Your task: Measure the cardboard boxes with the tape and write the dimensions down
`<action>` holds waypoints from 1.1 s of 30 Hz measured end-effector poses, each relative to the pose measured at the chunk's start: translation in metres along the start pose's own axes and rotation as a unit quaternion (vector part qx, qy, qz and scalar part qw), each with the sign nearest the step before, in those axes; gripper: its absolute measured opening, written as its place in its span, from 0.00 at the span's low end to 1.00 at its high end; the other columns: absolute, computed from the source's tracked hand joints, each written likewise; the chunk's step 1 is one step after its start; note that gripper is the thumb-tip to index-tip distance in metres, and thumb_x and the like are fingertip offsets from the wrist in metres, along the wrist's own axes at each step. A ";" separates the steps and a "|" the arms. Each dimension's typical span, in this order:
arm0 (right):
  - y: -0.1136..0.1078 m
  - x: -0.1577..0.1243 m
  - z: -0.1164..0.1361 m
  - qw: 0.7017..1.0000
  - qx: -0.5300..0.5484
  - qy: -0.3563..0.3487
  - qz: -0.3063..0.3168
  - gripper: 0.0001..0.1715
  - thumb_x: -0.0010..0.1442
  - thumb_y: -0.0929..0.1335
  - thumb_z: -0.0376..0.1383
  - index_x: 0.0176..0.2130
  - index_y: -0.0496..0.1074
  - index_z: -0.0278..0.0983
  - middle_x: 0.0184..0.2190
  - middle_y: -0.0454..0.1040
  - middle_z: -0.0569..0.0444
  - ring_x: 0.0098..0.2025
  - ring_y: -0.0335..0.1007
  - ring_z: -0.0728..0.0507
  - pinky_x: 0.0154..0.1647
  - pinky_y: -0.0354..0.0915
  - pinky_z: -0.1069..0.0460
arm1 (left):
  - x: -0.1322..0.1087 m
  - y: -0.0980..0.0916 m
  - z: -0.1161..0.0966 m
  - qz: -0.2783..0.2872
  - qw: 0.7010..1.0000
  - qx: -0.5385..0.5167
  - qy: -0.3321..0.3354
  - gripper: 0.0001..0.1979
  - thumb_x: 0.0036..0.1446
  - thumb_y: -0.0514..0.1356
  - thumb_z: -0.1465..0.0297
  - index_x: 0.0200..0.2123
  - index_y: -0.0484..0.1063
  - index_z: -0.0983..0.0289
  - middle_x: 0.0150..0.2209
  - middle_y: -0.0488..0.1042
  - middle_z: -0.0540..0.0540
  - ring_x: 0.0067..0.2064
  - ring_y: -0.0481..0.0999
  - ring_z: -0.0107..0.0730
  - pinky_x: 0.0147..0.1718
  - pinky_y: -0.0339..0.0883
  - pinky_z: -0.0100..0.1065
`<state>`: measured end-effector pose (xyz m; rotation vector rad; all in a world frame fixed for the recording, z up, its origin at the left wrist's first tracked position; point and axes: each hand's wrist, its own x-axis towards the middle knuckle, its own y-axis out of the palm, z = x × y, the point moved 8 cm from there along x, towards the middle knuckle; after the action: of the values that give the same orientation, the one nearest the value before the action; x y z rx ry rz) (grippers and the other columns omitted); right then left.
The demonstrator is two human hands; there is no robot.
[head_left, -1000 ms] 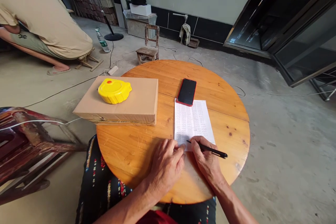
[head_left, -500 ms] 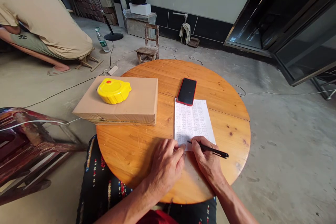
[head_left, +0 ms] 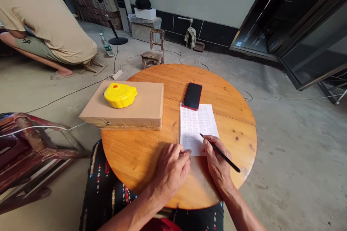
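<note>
Paper (head_left: 189, 119) lies just below and right of frame centre, rows of characters across it. Your right hand (head_left: 219, 160) pinches the pen (head_left: 227, 159), tip at the sheet; contact, cannot tell. Your left hand (head_left: 173, 168) rests half-curled, gripping nothing visible, thumb at the sheet's lower-left corner. Lift it and the paper may skew under a stroke. Phone (head_left: 192, 96) overlaps the top edge: a tug could drag it. Left of centre, box (head_left: 148, 97) overhangs the table (head_left: 233, 115); a knock might tip it, yellow case (head_left: 120, 95) included.
</note>
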<state>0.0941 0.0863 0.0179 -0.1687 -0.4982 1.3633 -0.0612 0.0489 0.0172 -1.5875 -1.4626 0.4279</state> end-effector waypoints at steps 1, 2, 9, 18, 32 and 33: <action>-0.001 0.000 0.003 1.000 -0.014 -0.022 0.003 0.09 0.65 0.65 0.39 0.42 0.74 0.40 0.34 0.74 0.54 0.34 0.70 0.45 0.36 0.64 0.51 | 0.000 0.000 0.000 -0.003 1.000 -0.001 0.000 0.13 0.61 0.54 0.76 0.45 0.75 0.62 0.36 0.69 0.55 0.39 0.67 0.38 0.38 0.64 0.40; -0.002 0.001 0.007 0.998 -0.034 -0.044 0.010 0.09 0.66 0.65 0.38 0.44 0.73 0.40 0.37 0.74 0.53 0.37 0.71 0.44 0.38 0.65 0.50 | 0.000 -0.001 0.000 -0.004 1.000 -0.003 0.000 0.13 0.61 0.54 0.76 0.45 0.75 0.62 0.36 0.69 0.55 0.39 0.67 0.38 0.38 0.64 0.40; 0.000 0.031 0.019 0.922 -0.327 -0.182 0.095 0.25 0.61 0.61 0.26 0.55 0.71 0.38 0.48 0.76 0.43 0.44 0.71 0.36 0.43 0.62 0.42 | 0.001 -0.004 -0.001 -0.011 1.000 -0.004 0.004 0.11 0.61 0.54 0.77 0.40 0.76 0.62 0.35 0.70 0.55 0.38 0.67 0.38 0.38 0.63 0.39; -0.020 0.046 -0.022 0.950 -0.276 -0.149 -0.008 0.28 0.54 0.58 0.24 0.50 0.73 0.34 0.52 0.73 0.40 0.52 0.69 0.36 0.50 0.65 0.40 | -0.003 -0.003 0.004 -0.029 0.998 -0.047 0.001 0.10 0.59 0.54 0.78 0.36 0.75 0.61 0.35 0.69 0.55 0.39 0.67 0.37 0.40 0.63 0.38; -0.052 0.055 -0.058 0.989 -0.066 -0.054 -0.124 0.16 0.57 0.60 0.33 0.31 0.76 0.36 0.43 0.79 0.44 0.48 0.74 0.38 0.54 0.66 0.40 | -0.006 -0.003 0.000 -0.039 0.999 -0.015 0.028 0.12 0.60 0.52 0.77 0.28 0.73 0.62 0.33 0.69 0.54 0.39 0.67 0.36 0.42 0.64 0.37; -0.052 0.055 -0.060 0.989 -0.056 -0.053 -0.124 0.15 0.60 0.61 0.34 0.31 0.75 0.35 0.43 0.78 0.45 0.48 0.74 0.39 0.54 0.65 0.40 | -0.007 -0.003 -0.002 -0.036 0.999 -0.006 0.029 0.12 0.60 0.52 0.77 0.28 0.73 0.62 0.33 0.69 0.54 0.39 0.67 0.36 0.42 0.64 0.37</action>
<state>0.1732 0.1384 -0.0006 -0.1218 -0.6622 1.1056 -0.0632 0.0414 0.0185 -1.5390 -1.4758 0.3289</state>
